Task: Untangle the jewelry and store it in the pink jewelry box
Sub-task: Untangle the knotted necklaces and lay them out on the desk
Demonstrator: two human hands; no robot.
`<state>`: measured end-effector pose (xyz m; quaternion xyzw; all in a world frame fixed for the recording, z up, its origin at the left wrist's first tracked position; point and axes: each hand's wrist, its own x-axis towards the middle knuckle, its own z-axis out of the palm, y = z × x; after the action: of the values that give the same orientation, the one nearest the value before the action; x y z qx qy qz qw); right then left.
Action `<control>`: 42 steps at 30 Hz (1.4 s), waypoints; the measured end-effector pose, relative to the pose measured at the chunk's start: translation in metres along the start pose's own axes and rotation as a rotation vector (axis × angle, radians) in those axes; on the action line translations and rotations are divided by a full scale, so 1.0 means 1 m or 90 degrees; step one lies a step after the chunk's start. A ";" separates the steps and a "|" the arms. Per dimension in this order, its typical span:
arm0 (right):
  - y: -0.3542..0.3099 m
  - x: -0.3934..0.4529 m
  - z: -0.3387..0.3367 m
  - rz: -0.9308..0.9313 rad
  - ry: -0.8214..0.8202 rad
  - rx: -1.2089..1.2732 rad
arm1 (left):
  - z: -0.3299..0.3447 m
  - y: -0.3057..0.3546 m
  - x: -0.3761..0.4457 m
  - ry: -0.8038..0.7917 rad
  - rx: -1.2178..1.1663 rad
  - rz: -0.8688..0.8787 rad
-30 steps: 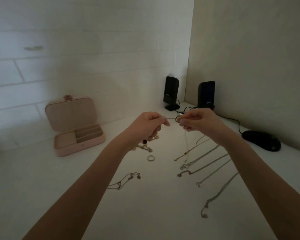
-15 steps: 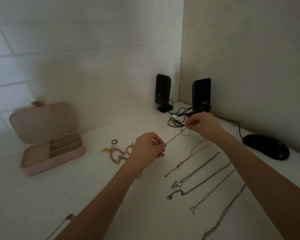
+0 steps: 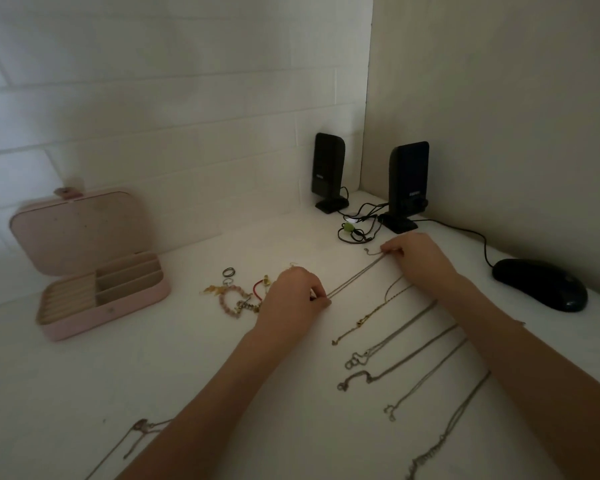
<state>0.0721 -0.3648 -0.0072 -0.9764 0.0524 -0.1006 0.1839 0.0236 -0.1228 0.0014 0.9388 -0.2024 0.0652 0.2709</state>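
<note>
From the head camera, both hands stretch one thin chain (image 3: 355, 276) flat on the white table (image 3: 187, 375), probably so that it lies straight and free of knots like its neighbours. The left hand (image 3: 297, 295) pinches the chain's near end between curled fingertips at its 3 o'clock side; the right hand (image 3: 418, 256) pinches the far end at its 9 o'clock side, a small clasp poking out just beyond. The chain runs taut between the two grips, from 8 o'clock up to 2 o'clock.

At the chain's 5 o'clock, five straightened chains (image 3: 395, 355) lie in a parallel row, apparently sorted. At the left hand's 9 o'clock sits a tangled cluster of bracelets and rings (image 3: 238, 296), seemingly awaiting work. The pink box (image 3: 94, 271) stands open well apart at 9 o'clock, its compartments looking empty.
</note>
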 end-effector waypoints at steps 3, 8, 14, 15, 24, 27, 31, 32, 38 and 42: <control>-0.022 -0.016 -0.002 -0.010 0.049 0.066 | -0.009 0.000 -0.008 -0.018 0.001 0.010; -0.089 -0.061 -0.005 -0.138 0.061 0.168 | -0.053 -0.022 -0.041 0.028 -0.002 -0.005; -0.189 -0.126 0.012 -0.383 -0.178 0.259 | -0.115 -0.074 -0.108 0.002 0.030 -0.116; -0.203 -0.134 0.018 -0.409 -0.221 0.256 | -0.121 -0.080 -0.119 -0.013 0.040 -0.131; -0.231 -0.161 0.035 -0.309 -0.311 0.132 | -0.124 -0.096 -0.176 -0.170 0.033 -0.131; -0.219 -0.163 0.032 -0.272 -0.297 0.075 | -0.120 -0.100 -0.181 -0.151 0.021 -0.103; -0.213 -0.169 0.038 -0.280 -0.253 0.087 | -0.118 -0.104 -0.185 -0.128 -0.017 -0.093; -0.213 -0.171 0.038 -0.263 -0.242 0.127 | -0.119 -0.104 -0.186 -0.098 -0.057 -0.102; -0.213 -0.171 0.032 -0.060 -0.220 0.665 | -0.129 -0.104 -0.189 0.027 -0.423 -0.169; -0.215 -0.166 0.022 0.016 -0.199 0.856 | -0.134 -0.106 -0.185 0.005 -0.420 -0.205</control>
<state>-0.0713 -0.1349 0.0228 -0.6527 -0.0371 0.0332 0.7560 -0.1024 0.0942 0.0202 0.8203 -0.0607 -0.0432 0.5670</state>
